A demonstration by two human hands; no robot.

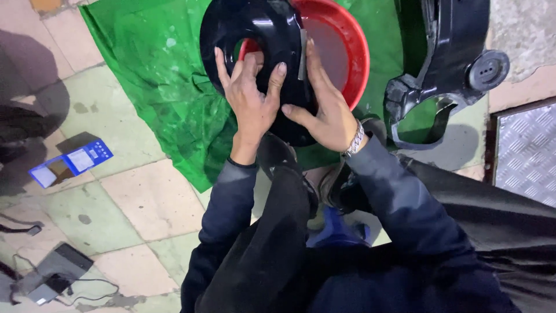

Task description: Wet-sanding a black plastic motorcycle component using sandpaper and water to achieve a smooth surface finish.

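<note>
The glossy black plastic panel (260, 52) with its round hole is held up over the red basin (341, 46), probably so drips fall back into the murky water there. The left hand (252, 101) lies flat on the panel's face, its fingers (277, 78) spread and a couple reaching toward the hole, steadying it. The right hand (327, 107), a metal bracelet (355, 140) at the wrist, presses from three o'clock, thumb along the lower edge. A green sheet (156, 69) lies under the basin, seemingly shielding the tiled floor (133, 197). At two o'clock rests another black moulded part (452, 64); at eight o'clock, a blue packet (72, 162).
</note>
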